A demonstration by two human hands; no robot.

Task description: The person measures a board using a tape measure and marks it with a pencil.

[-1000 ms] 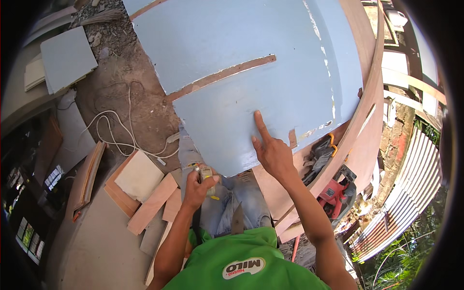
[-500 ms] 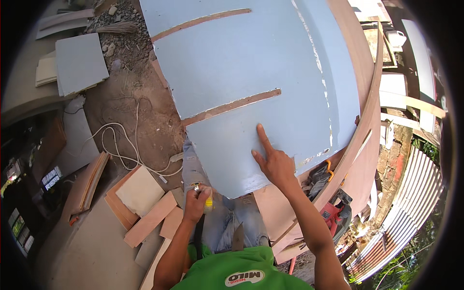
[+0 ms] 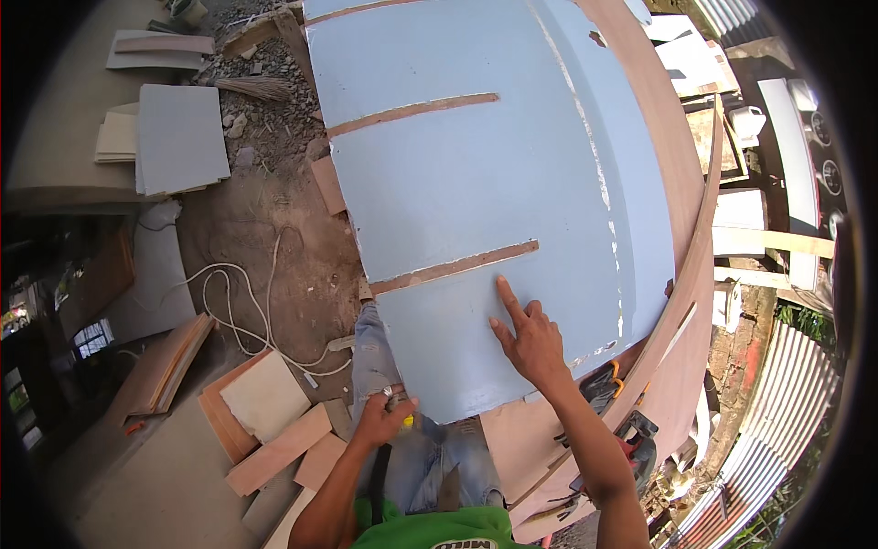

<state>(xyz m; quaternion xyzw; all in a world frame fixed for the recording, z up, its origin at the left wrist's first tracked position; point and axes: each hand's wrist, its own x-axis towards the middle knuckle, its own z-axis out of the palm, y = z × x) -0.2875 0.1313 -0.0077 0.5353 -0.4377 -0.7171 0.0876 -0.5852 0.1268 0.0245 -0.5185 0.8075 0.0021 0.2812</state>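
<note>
A large light-blue panel lies before me, with brown slots running in from its left edge and a chipped whitish line along its right side. My right hand is over its near part, index finger stretched toward the nearest slot, thumb apart, the other fingers partly curled; it holds nothing. Whether the fingertip touches the surface is hard to tell. Beside the panel's near left corner, my left hand is closed around a small yellow and silver tape measure, mostly hidden by the fingers.
Wood offcuts and a white cord lie on the ground at left. Stacked white sheets and a broom are farther off. Along the right run a long wooden strip, a red power tool and corrugated metal sheeting.
The view has shifted, so the panel sits lower in the picture. My right fingertip is now closer to the nearest slot. My left hand has turned and come nearer the panel's corner.
</note>
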